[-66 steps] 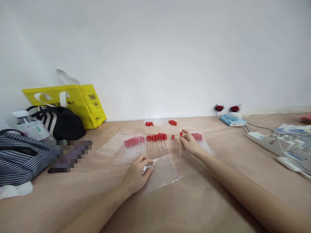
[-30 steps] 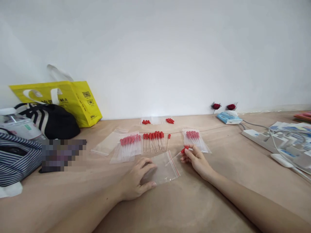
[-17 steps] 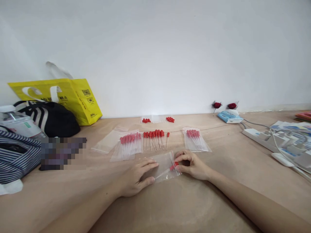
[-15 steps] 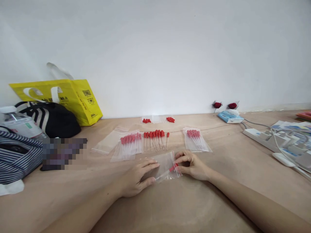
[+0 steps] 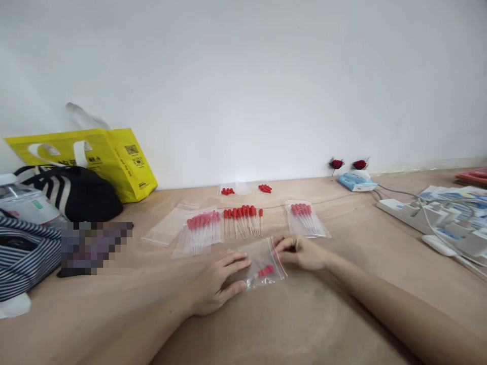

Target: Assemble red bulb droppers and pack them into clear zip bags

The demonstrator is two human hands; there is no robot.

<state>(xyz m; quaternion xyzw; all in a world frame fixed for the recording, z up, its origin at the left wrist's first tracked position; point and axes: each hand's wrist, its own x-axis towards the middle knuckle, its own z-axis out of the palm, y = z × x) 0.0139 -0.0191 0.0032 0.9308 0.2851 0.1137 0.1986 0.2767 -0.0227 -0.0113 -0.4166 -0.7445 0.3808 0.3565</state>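
A clear zip bag (image 5: 255,256) lies slanted on the table between my hands, its red-striped mouth on the right. Inside it is a dropper with a red bulb (image 5: 266,270); its thin stem points left, toward my thumb. My left hand (image 5: 218,281) rests over the bag's left end, fingers stretched and apart from the thumb. At the mouth, my right hand (image 5: 300,252) pinches the bag's edge with thumb and fingers. Beyond the bag, loose red-bulbed droppers (image 5: 243,218) lie in a row. Bagged droppers (image 5: 201,230) sit to their left, and another filled bag (image 5: 306,218) to their right.
Flat zip bags (image 5: 167,225) lie at the left of the row. Farther back are more red bulbs (image 5: 265,188) in bags. A yellow tote (image 5: 110,162), a black bag (image 5: 87,192) and a striped bag (image 5: 26,258) stand left. Tissues (image 5: 357,181) and a power strip (image 5: 407,213) lie right.
The dropper has slid left, deeper into the zip bag, away from the right fingers. My right hand now grips the mouth's edge. My left hand has hardly moved; the view has shifted slightly.
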